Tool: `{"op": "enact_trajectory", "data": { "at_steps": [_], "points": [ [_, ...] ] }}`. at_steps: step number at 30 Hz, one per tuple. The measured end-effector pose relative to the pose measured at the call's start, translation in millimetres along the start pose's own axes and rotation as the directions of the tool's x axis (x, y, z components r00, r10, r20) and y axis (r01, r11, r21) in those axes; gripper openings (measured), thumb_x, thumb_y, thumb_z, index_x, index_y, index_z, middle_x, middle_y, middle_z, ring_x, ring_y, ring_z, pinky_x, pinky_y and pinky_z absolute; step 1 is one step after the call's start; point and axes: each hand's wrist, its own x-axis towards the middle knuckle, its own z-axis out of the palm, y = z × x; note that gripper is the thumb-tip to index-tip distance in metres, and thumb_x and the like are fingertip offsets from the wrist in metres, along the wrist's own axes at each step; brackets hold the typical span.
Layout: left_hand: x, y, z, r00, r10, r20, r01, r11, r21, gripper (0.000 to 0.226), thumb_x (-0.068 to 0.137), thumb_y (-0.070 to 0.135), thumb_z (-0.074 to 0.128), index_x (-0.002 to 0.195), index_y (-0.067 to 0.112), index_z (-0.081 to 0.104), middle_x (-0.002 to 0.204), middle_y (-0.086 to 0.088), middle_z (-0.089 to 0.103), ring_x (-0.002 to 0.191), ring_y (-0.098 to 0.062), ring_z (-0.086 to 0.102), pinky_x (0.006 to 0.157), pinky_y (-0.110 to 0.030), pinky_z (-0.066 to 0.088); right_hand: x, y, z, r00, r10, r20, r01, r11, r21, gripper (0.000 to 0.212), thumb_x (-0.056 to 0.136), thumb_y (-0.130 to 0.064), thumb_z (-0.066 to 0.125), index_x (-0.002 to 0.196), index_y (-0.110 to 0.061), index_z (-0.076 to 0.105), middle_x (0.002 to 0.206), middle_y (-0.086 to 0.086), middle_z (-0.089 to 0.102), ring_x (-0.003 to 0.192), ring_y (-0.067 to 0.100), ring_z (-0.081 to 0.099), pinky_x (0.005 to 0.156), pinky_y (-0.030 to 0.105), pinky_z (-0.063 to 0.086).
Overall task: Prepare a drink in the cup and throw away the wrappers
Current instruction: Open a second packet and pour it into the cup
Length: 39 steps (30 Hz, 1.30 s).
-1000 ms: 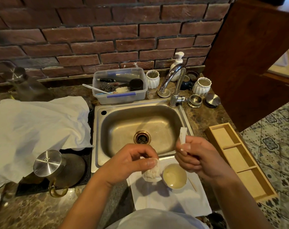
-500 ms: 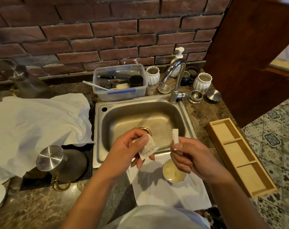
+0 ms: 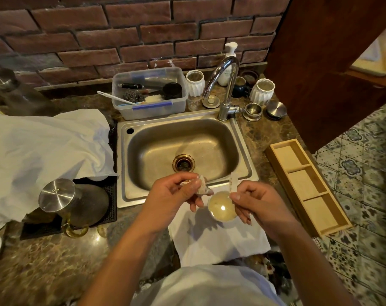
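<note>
A small pale cup with yellowish liquid stands on a white napkin at the counter's front edge, just below the sink. My left hand is closed on a crumpled whitish wrapper held above and left of the cup. Pinched between the thumb and finger of my right hand is a narrow white paper strip, upright above the cup's right rim. That hand partly covers the cup's right side.
A steel sink with a curved tap lies behind the cup. A wooden three-part tray sits on the right, a steel-lidded jug and a white cloth on the left. A plastic tub and white ribbed cups stand at the back.
My left hand lifted the wrapper from beside the cup and has crumpled it tighter. My right hand has kept the strip upright and has come lower, beside the cup.
</note>
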Motion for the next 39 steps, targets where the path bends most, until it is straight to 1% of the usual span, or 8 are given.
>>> {"op": "enact_trajectory", "data": {
  "at_steps": [7, 10, 15, 20, 24, 29, 35, 39],
  "points": [
    [-9.4, -15.5, 14.5, 0.99, -0.089, 0.112, 0.11, 0.974, -0.196, 0.029, 0.098, 0.036, 0.064, 0.115, 0.017, 0.077, 0.108, -0.022, 0.077, 0.077, -0.023, 0.073, 0.07, -0.029, 0.059, -15.8, 5.6, -7.3, 0.996, 0.082, -0.043, -0.079, 0.995, 0.064, 0.031, 0.095, -0.034, 0.063, 0.084, -0.005, 0.065, 0.058, 0.008, 0.054, 0.05, 0.019, 0.05, 0.049, 0.024, 0.045],
    [-9.6, -24.8, 22.3, 0.981, -0.13, 0.146, 0.158, 0.967, -0.202, 0.036, 0.093, 0.038, 0.066, 0.12, 0.016, 0.075, 0.112, -0.022, 0.076, 0.08, -0.023, 0.074, 0.073, -0.029, 0.06, -27.8, 11.1, -12.8, 0.987, 0.137, -0.083, -0.134, 0.99, 0.049, 0.025, 0.096, -0.029, 0.056, 0.086, -0.009, 0.067, 0.062, 0.009, 0.054, 0.053, 0.02, 0.05, 0.05, 0.025, 0.046],
    [-6.3, -42.7, 31.0, 0.972, -0.172, 0.163, 0.197, 0.968, -0.154, 0.026, 0.099, 0.029, 0.063, 0.118, 0.012, 0.068, 0.11, -0.024, 0.076, 0.079, -0.03, 0.075, 0.073, -0.033, 0.061, -46.3, 25.6, -23.0, 0.972, 0.151, -0.182, -0.162, 0.986, -0.05, 0.026, 0.101, -0.024, 0.06, 0.078, -0.022, 0.072, 0.064, 0.005, 0.062, 0.057, 0.02, 0.056, 0.051, 0.025, 0.049],
    [1.5, -54.0, 42.5, 0.967, -0.199, 0.158, 0.221, 0.965, -0.138, 0.022, 0.095, 0.027, 0.067, 0.114, 0.016, 0.064, 0.112, -0.025, 0.075, 0.086, -0.036, 0.075, 0.078, -0.035, 0.061, -49.7, 46.3, -48.2, 0.937, 0.232, -0.261, -0.251, 0.967, -0.039, 0.027, 0.102, -0.018, 0.058, 0.08, -0.016, 0.073, 0.064, 0.008, 0.065, 0.055, 0.019, 0.057, 0.049, 0.023, 0.049],
    [6.8, -64.9, 56.1, 0.965, -0.229, 0.129, 0.244, 0.962, -0.121, 0.014, 0.1, 0.024, 0.06, 0.111, 0.019, 0.066, 0.113, -0.02, 0.077, 0.094, -0.038, 0.076, 0.081, -0.034, 0.061, -46.3, 71.8, -80.6, 0.892, 0.338, -0.299, -0.372, 0.926, -0.063, 0.031, 0.105, -0.02, 0.054, 0.087, -0.005, 0.075, 0.066, 0.007, 0.069, 0.058, 0.021, 0.061, 0.055, 0.032, 0.05],
    [13.1, -71.4, 76.6, 0.963, -0.264, 0.052, 0.268, 0.959, -0.095, 0.011, 0.099, 0.022, 0.057, 0.104, 0.02, 0.067, 0.111, -0.022, 0.077, 0.095, -0.045, 0.074, 0.076, -0.032, 0.061, -38.9, 103.5, -118.1, 0.844, 0.411, -0.344, -0.484, 0.86, -0.159, 0.038, 0.102, -0.032, 0.054, 0.072, -0.026, 0.077, 0.066, 0.01, 0.072, 0.054, 0.021, 0.06, 0.056, 0.027, 0.052],
    [17.0, -73.7, 89.8, 0.953, -0.3, -0.038, 0.3, 0.954, -0.001, 0.012, 0.104, 0.012, 0.053, 0.112, 0.004, 0.058, 0.106, -0.02, 0.079, 0.087, -0.042, 0.076, 0.073, -0.039, 0.059, -19.8, 137.3, -141.6, 0.776, 0.498, -0.387, -0.588, 0.794, -0.155, 0.032, 0.099, -0.028, 0.059, 0.078, -0.012, 0.077, 0.062, 0.009, 0.072, 0.054, 0.019, 0.061, 0.051, 0.03, 0.048],
    [17.3, -73.7, 93.9, 0.947, -0.309, -0.091, 0.314, 0.949, 0.038, 0.018, 0.104, 0.013, 0.053, 0.114, -0.001, 0.057, 0.104, -0.019, 0.079, 0.084, -0.038, 0.076, 0.081, -0.047, 0.056, -12.0, 155.9, -150.4, 0.734, 0.517, -0.44, -0.638, 0.747, -0.186, 0.031, 0.101, -0.027, 0.06, 0.083, -0.006, 0.076, 0.062, 0.006, 0.071, 0.055, 0.016, 0.065, 0.049, 0.027, 0.048]
  ]
}}
